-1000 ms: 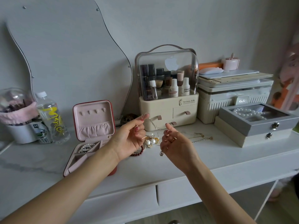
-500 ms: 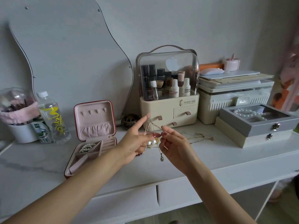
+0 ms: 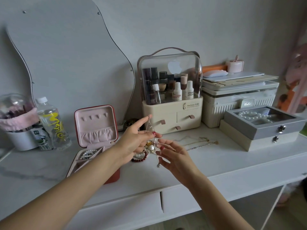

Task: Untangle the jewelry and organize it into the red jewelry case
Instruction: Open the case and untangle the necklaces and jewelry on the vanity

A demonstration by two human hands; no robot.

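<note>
The red jewelry case (image 3: 94,128) stands open at the left of the white table, its pink lid upright and a pearl bracelet (image 3: 88,154) in one tray compartment. My left hand (image 3: 134,140) is raised above the table and holds a thin silver chain (image 3: 150,128) draped from its index fingertip down past the thumb. My right hand (image 3: 172,155), just right of and below it, pinches the lower stretch of that chain, whose small pendant (image 3: 158,165) dangles. Under the hands lies a heap of tangled jewelry (image 3: 149,146) with pearls and a dark red bead bracelet (image 3: 141,159).
Gold and silver chains (image 3: 199,143) lie loose on the table to the right of my hands. A cream cosmetics organizer (image 3: 171,100) stands behind, grey and cream jewelry boxes (image 3: 262,130) sit at the right, and a water bottle (image 3: 51,123) stands at the left beside the mirror.
My hands came together over the heap and then parted a little. The left hand has lifted the chain higher, and the right hand has slid down along it.
</note>
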